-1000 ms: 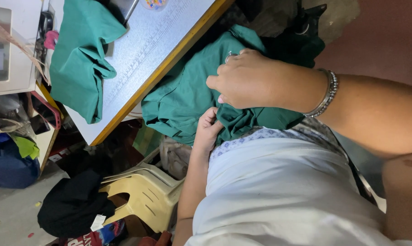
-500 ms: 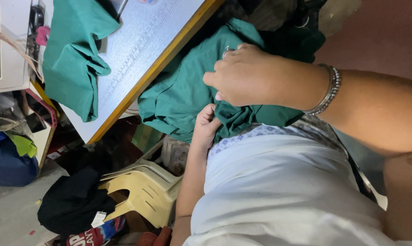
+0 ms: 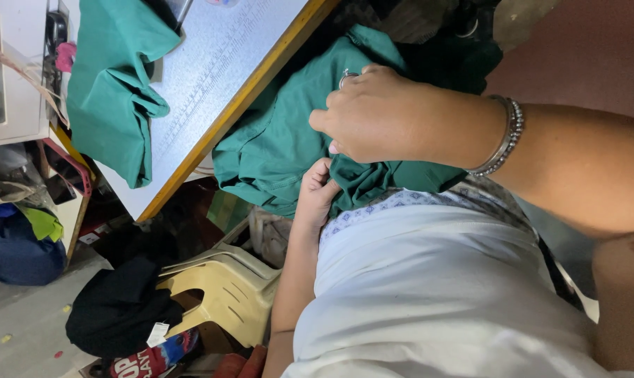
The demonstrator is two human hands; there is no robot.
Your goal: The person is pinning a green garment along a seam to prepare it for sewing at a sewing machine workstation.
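Observation:
A dark green garment (image 3: pixel 275 147) lies bunched in my lap, below the edge of the work table (image 3: pixel 219 63). My right hand (image 3: pixel 387 115), with a ring and a beaded bracelet, reaches in from the right and pinches a fold of this garment. My left hand (image 3: pixel 317 192) comes up from below and grips the same fabric just under the right hand. The two hands nearly touch. A second green cloth (image 3: pixel 114 91) hangs over the table top at the left, apart from both hands.
A white sewing machine (image 3: pixel 9 77) stands at the far left of the yellow-edged table. On the floor below are stacked beige plastic chairs (image 3: pixel 226 294), a black cloth (image 3: pixel 114 308) and a dark blue bundle (image 3: pixel 16 252).
Both hands keep their hold on the green garment and have barely moved. The view has drifted slightly.

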